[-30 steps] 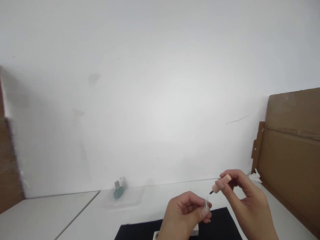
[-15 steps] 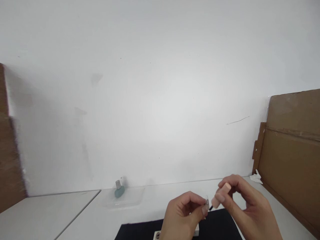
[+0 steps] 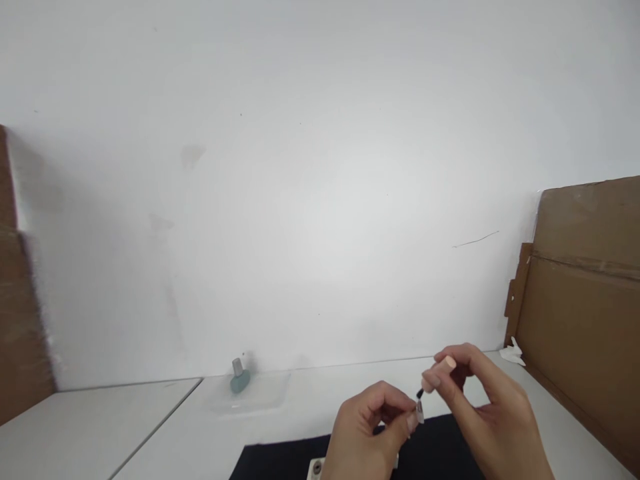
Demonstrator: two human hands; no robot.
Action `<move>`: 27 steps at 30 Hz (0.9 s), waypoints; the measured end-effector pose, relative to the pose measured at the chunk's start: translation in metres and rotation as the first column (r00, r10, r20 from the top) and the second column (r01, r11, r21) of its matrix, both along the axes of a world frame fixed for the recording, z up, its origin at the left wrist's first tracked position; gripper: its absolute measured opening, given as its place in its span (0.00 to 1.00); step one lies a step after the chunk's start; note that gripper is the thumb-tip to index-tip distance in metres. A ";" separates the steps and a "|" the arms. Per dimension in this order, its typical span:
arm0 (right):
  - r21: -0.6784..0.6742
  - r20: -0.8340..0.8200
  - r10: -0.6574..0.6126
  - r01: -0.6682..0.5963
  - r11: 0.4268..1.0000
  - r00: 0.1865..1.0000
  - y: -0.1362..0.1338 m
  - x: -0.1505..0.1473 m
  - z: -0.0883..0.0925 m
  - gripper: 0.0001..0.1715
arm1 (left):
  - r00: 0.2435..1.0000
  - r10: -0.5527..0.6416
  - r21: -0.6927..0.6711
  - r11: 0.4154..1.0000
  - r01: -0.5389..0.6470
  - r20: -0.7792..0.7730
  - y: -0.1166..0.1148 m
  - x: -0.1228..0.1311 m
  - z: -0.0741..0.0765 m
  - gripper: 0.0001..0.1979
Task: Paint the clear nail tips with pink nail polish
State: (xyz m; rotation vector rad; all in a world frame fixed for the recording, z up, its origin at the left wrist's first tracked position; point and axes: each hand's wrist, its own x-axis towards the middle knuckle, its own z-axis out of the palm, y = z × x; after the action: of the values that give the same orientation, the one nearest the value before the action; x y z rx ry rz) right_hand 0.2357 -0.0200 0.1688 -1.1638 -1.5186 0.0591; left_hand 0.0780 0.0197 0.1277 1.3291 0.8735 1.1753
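Observation:
My left hand (image 3: 367, 430) is low in the middle, pinching a small clear false nail (image 3: 419, 412) between thumb and forefinger. My right hand (image 3: 487, 413) is just to its right, fingers pinched round the peach-coloured cap of a nail polish brush (image 3: 436, 375). The brush's dark tip (image 3: 419, 395) points down-left and touches the top of the clear nail. Both hands hover above a black mat (image 3: 440, 443) on the white table (image 3: 320, 393).
A teal nail polish bottle (image 3: 239, 378) with a silver cap stands on a clear tray (image 3: 260, 390) by the wall. Brown cardboard (image 3: 580, 313) stands at the right, more cardboard at the left edge. A small white box (image 3: 317, 467) lies on the mat's front.
The brush tip came down from above-right to the clear nail, then tilted more upright against it. My left hand stayed almost still.

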 end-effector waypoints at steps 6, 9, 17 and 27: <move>-0.003 0.002 0.056 -0.056 0.998 0.998 -0.004 -0.002 0.003 0.18 | 1.000 -0.011 -0.015 1.000 0.011 0.029 0.000 0.000 0.002 0.07; -0.013 -0.025 0.017 -0.017 1.000 1.000 -0.002 -0.001 0.004 0.16 | 0.993 -0.042 -0.048 0.998 0.048 0.111 -0.002 -0.001 0.007 0.07; -0.028 -0.090 0.258 -0.261 0.965 0.962 -0.002 0.015 0.003 0.15 | 0.962 -0.068 -0.121 0.987 0.102 0.263 -0.002 -0.003 0.012 0.12; -0.009 -0.023 0.177 -0.178 0.984 0.984 -0.001 0.013 0.004 0.14 | 0.959 -0.087 -0.108 0.987 0.120 0.270 -0.003 -0.004 0.013 0.12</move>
State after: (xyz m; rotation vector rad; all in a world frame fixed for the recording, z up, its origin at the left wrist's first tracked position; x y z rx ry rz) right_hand 0.2485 -0.0215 0.1728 -1.0306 -1.6008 0.2005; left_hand 0.0740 0.0164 0.1406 1.0751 0.6638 1.1651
